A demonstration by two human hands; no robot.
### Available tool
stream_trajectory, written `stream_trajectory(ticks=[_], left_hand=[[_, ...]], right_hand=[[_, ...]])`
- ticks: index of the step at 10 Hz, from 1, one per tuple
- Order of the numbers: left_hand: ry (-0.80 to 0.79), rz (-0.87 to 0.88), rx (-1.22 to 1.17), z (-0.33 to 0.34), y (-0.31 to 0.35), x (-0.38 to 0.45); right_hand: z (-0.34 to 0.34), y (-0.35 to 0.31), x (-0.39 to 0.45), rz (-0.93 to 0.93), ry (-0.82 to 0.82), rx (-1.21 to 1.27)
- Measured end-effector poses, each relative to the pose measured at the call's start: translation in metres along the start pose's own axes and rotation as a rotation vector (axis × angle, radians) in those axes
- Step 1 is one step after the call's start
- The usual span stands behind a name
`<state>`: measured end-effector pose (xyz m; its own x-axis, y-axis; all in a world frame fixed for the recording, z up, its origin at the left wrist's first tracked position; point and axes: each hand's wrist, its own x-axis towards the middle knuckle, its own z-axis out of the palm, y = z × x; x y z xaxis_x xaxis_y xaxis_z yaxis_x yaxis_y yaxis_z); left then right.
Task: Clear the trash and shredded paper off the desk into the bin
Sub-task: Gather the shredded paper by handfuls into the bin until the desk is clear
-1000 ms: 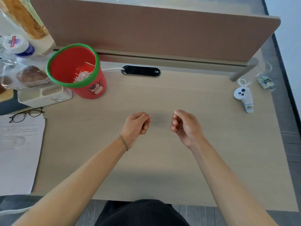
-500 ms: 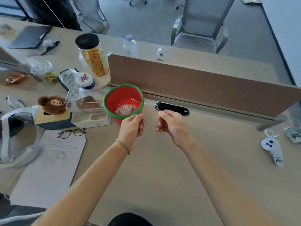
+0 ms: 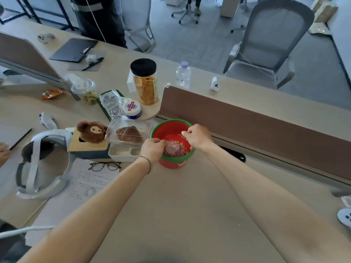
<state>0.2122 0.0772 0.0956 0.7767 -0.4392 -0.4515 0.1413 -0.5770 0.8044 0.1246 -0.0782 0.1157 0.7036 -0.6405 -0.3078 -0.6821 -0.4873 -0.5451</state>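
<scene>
A red bin with a green rim [image 3: 171,121] stands on the desk near the brown divider. A heap of pinkish-white shredded paper [image 3: 175,148] lies inside it. My left hand [image 3: 152,149] hangs over the bin's near-left rim, its fingers curled shut beside the shreds. Whether it holds anything is hidden. My right hand [image 3: 197,138] is over the bin's right side with its fingers pinched on a thin white paper strand. Both forearms reach in from the bottom of the view.
Left of the bin are a clear box with a bun [image 3: 129,134], a white tray [image 3: 123,153], glasses [image 3: 104,166], printed paper [image 3: 83,185], a plush bear [image 3: 91,130] and a headset [image 3: 41,164]. A snack jar [image 3: 145,82] stands behind. A white controller [image 3: 344,217] lies far right.
The view has lifted from the desk toward the bin. Both closed hands moved forward and left from the desk's middle until they were over the bin's opening.
</scene>
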Motion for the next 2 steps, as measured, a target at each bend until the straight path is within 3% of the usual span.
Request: stream_trajectory(ticks=[1,2], left_hand=[[-0.006,0.036,0.06,-0.0014,-0.0009,0.0081],[-0.008,0.112,0.175,-0.0006,0.0029,0.0119]], right_hand=[[-0.0012,-0.001,0.006,-0.015,-0.136,-0.088],[-0.0036,0.0005,0.0072,-0.052,-0.164,-0.103]])
